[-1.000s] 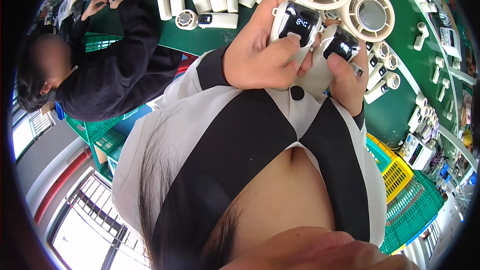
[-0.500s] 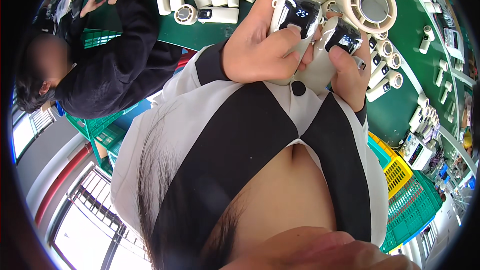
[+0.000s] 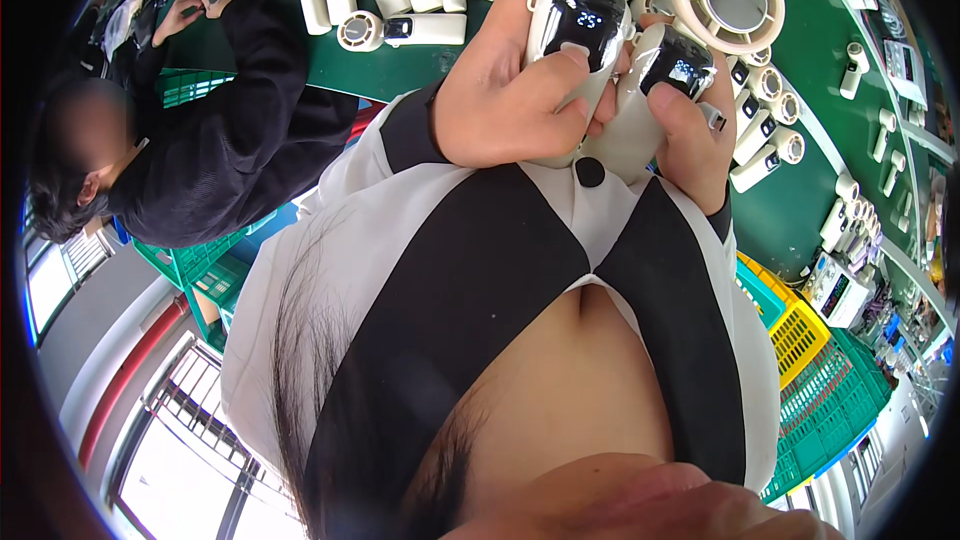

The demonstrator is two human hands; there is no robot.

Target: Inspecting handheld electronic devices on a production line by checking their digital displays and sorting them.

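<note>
Handheld fans [image 3: 585,35]: smooth white plastic, glossy black display faces.
Table top [image 3: 400,65]: matt green.
Crates [image 3: 800,335]: ribbed plastic.

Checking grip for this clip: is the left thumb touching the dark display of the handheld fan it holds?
Touching. The head view shows the left hand wrapped around the white handheld fan, its thumb lying directly on the lower edge of the dark display, with no gap visible.

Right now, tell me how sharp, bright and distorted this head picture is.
Head view: strong fisheye, the green table edge bends toward a black rim. Left hand and right hand with their white handheld fans look sharp; lit screens glow. The window at lower left is blown out.
</note>
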